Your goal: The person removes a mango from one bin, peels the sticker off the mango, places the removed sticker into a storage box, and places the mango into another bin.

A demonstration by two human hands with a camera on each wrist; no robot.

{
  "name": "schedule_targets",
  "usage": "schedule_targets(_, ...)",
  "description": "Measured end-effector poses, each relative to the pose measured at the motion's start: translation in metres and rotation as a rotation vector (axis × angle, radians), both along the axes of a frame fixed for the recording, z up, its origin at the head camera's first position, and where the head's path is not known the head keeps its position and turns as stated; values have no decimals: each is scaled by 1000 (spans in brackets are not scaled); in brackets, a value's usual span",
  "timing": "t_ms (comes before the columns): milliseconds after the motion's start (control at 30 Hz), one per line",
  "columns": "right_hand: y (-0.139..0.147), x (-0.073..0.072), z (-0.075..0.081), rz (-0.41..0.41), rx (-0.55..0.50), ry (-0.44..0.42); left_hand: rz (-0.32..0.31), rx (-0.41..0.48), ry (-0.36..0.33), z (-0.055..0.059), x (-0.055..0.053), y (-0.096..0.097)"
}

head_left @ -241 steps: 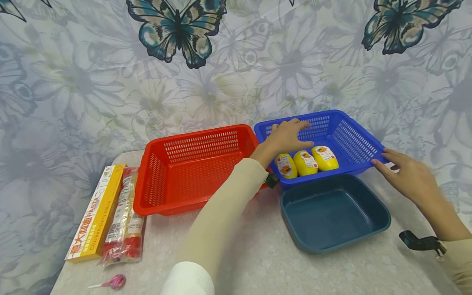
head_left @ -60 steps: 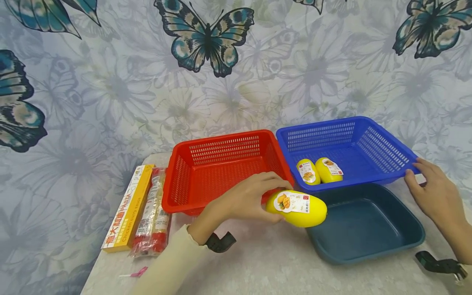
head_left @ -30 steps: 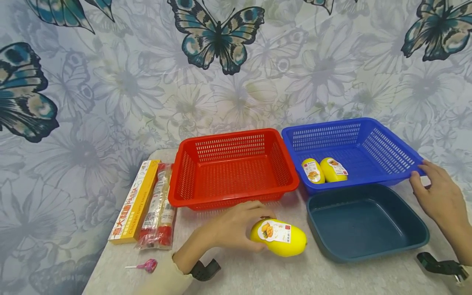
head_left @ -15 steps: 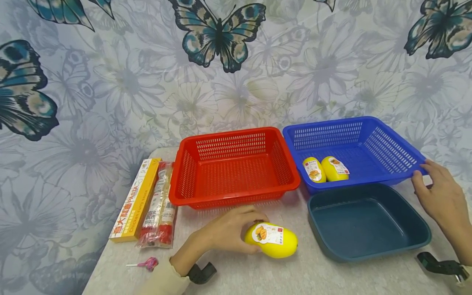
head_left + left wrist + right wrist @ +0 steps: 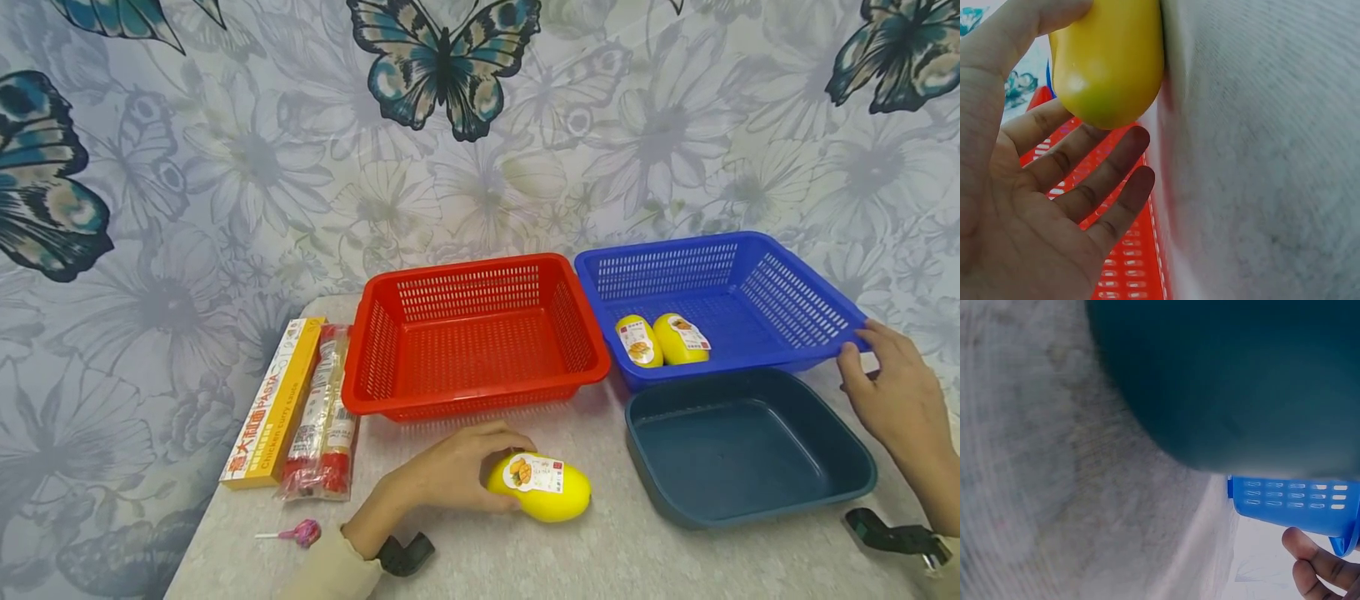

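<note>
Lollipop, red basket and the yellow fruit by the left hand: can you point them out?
Lollipop (image 5: 307,533): head view, on its pink candy end.
Red basket (image 5: 480,395): head view, on its near rim.
Yellow fruit (image 5: 1110,62): left wrist view, on its smooth side.

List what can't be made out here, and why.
Head view: underside of the yellow mango-shaped item, facing the pale grey table.
Left wrist view: the item's other end, beyond the top edge.
Right wrist view: most of the right hand, beyond the right edge.
Right wrist view: inside of the dark teal plastic tray, behind its blurred wall.
Head view: fine print on the clear-and-red plastic packet, too small.
</note>
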State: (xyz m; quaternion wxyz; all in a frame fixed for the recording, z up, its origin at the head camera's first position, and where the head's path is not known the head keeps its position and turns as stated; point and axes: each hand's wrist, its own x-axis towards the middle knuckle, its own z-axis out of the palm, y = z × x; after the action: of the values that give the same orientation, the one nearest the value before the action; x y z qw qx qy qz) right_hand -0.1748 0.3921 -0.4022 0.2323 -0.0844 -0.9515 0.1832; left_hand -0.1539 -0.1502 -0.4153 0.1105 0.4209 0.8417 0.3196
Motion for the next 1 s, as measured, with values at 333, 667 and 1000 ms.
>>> schedule_targets(333,2,2,-5,-11,-32,27,36,-6,-97,1,-8,-10)
schedule_targets(667,1,1,-7,-2,-45,19,147,39,-23,-4,-8,-10)
schedule_targets(1000,0,-1,-4,21,-46,55,243,74,-130,-10,16,-3)
